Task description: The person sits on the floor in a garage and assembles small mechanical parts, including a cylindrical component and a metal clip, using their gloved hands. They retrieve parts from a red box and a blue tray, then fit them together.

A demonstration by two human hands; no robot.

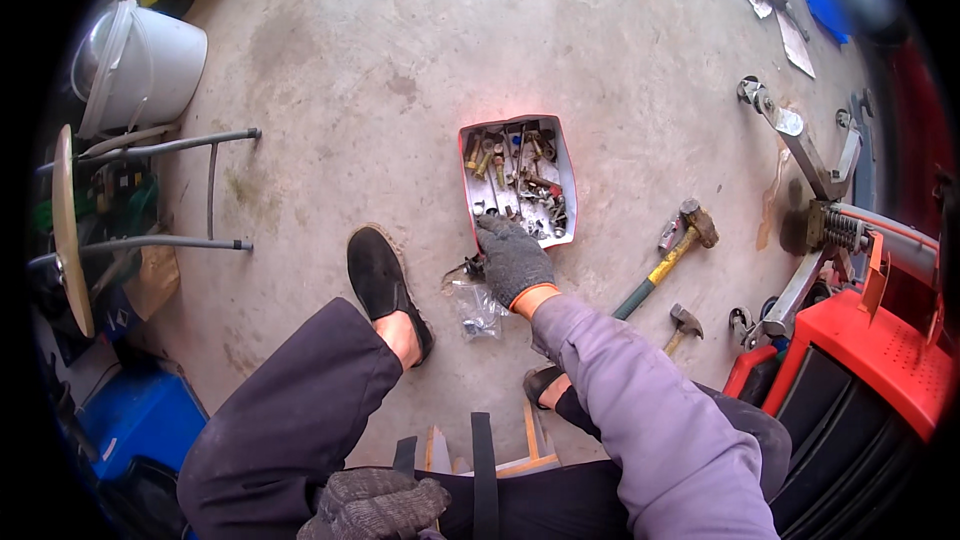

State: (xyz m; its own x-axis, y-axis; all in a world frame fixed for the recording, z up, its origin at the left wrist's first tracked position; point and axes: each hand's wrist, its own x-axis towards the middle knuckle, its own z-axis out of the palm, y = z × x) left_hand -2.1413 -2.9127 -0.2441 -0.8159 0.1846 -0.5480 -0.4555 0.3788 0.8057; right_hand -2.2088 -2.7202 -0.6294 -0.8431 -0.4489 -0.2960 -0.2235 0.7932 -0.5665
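My right hand (pixel 515 260), in a dark grey knitted glove with an orange cuff, reaches over the near left corner of a shallow red-edged box (pixel 569 180). Its fingers curl down at the rim, and the fingertips are hidden. Inside the box lie bolts (pixel 484 162) and many small metal parts (pixel 540 210). Beside the glove, on the floor, are a small dark metal piece (pixel 467 267) and a clear plastic bag (pixel 480 312) with small items in it. My gloved left hand (pixel 375 506) rests curled in my lap; what it holds, if anything, is hidden.
Right of the box lie a sledgehammer (pixel 660 265) with a yellow-green handle, a smaller hammer (pixel 686 323) and a small packet (pixel 670 232). Farther right stands a wheeled metal jack (pixel 810 165) near a red plastic piece (pixel 880 360). A white bucket (pixel 155 65) and a stool (pixel 68 240) lie left.
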